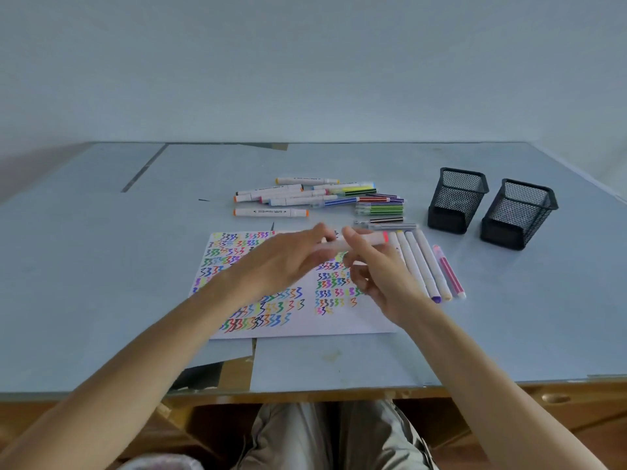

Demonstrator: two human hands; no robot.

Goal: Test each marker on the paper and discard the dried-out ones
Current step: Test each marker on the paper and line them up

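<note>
Marker (353, 242) between both hands' grip

Both hands motion-blurred; left hand (288, 262) and right hand (376, 269) cover the paper's (339, 320) middle and most of the held marker (359, 241). Marker print unreadable. Forearms cut off at the bottom edge.

paper (342, 322): white, multicolour zigzag rows | mesh holders (456, 198): black | table (101, 266): pale blue

Black wire-mesh metal pen cups (457, 198) — matt paper (339, 320) — smooth table (101, 266).
</note>
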